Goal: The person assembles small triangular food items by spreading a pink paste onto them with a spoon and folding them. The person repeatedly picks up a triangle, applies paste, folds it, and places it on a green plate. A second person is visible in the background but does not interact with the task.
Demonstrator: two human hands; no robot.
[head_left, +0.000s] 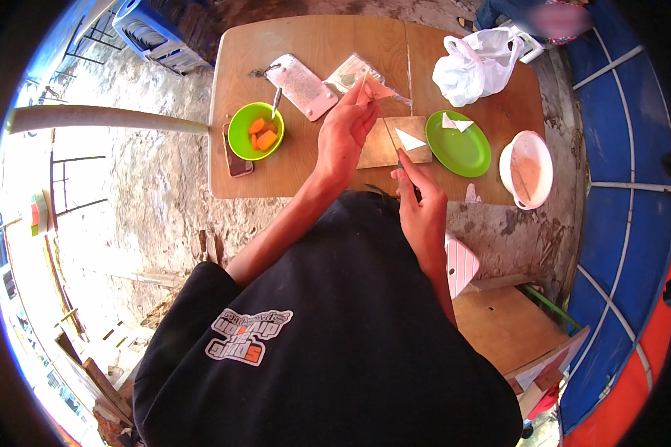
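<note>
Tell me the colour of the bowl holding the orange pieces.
Bright green bowl, left on the wooden table; the head view shows it.

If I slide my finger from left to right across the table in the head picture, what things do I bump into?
Green bowl with orange pieces → metal grater → left hand → wooden cutting board → green plate → round white bowl.

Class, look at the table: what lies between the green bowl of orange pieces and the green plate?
In the head view, between the green bowl and the green plate lie the left hand and a small wooden cutting board bearing a white triangular piece.
</note>
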